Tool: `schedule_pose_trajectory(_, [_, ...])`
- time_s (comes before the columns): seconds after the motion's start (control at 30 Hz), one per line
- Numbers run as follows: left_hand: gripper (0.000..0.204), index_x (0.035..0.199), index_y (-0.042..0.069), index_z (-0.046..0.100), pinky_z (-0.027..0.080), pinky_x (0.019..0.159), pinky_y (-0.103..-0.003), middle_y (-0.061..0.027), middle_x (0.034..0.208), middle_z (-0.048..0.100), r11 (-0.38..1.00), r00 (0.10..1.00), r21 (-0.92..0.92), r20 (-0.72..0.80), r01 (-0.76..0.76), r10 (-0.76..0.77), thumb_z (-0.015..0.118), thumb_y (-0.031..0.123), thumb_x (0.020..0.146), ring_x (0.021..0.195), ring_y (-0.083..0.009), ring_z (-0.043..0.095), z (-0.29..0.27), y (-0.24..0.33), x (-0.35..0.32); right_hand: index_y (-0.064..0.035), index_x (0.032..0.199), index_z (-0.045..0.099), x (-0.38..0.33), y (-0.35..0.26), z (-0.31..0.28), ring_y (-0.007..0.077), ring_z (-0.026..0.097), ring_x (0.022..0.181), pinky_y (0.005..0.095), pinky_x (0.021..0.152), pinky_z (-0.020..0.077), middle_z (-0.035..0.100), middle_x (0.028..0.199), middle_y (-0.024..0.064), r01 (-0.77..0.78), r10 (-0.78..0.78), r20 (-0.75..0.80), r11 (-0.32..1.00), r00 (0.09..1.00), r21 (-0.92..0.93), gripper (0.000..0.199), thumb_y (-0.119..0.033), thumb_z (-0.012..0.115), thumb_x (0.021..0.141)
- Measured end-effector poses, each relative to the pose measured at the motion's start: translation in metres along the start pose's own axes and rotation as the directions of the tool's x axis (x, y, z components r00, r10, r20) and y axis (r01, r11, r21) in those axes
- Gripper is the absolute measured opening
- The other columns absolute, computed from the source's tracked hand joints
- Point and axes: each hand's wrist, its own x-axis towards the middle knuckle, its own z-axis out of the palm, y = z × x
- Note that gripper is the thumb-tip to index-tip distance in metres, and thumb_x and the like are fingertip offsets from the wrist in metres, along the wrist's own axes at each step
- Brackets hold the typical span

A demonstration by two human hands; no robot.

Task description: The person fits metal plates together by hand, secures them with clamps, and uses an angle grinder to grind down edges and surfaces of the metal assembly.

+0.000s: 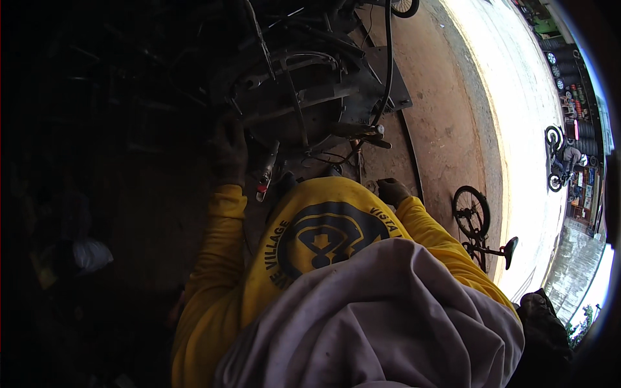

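Observation:
In deep shade at the left, my left hand [229, 147] is raised beside the edge of a dark round metal work stand [310, 126]. Its fingers fade into the dark, so any grip is hidden. My right hand [392, 191] is low beside my right knee, its fingers curled in; whether anything is inside them does not show. Metal bars [296, 103] lie across the stand. Between my left hand and my lap, a metal tool with a red part [265, 173] is tilted at the stand's near edge. A clamp-like piece [372, 133] juts out at the stand's right.
A dark cable [388, 71] hangs at the stand's right, near a flat metal plate [391, 76]. A bicycle [475, 223] stands on the dirt at right. Beyond, a person on a motorcycle [564, 160] is on the bright road. A pale bundle [90, 255] sits in the dark left.

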Motion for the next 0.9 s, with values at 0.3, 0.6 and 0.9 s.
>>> schedule_pose_trajectory(0.3, [0.034,0.117,0.006,0.065,0.056,0.077,-0.043,-0.0209,0.102,0.071,0.999,0.998,-0.024,0.060,0.039,-0.038,0.052,0.032,0.098,0.096,-0.0395,0.068,-0.004,0.006,0.000,-0.0002,0.107,0.066,-0.014,0.015,0.011,0.0164,0.059,0.064,0.0329,0.059,0.0496,0.064,0.078,0.0046,-0.035,0.034,0.018,0.996,0.999,0.079,0.035,-0.031,0.067,0.092])
schedule_pose_trajectory(0.6, [0.034,0.116,0.003,0.065,0.056,0.080,-0.041,-0.0196,0.105,0.071,0.995,0.983,0.039,0.153,0.096,-0.101,0.054,0.030,0.097,0.098,-0.0367,0.069,-0.007,0.014,0.004,-0.0008,0.115,0.068,-0.014,0.027,0.000,0.0167,0.064,0.073,0.0325,0.067,0.0521,0.070,0.088,0.0075,-0.017,0.011,-0.060,0.995,0.998,-0.101,0.043,-0.038,0.064,0.092])
schedule_pose_trajectory(0.9, [0.037,0.119,0.004,0.065,0.052,0.090,-0.037,-0.0166,0.112,0.069,0.993,0.985,-0.032,0.133,0.112,-0.107,0.056,0.034,0.098,0.107,-0.0295,0.067,-0.005,-0.003,0.001,-0.0024,0.122,0.066,0.023,0.011,-0.029,0.0222,0.069,0.090,0.0347,0.080,0.0529,0.072,0.098,0.0134,0.003,0.007,0.033,0.953,0.999,-0.304,0.054,-0.044,0.065,0.088])
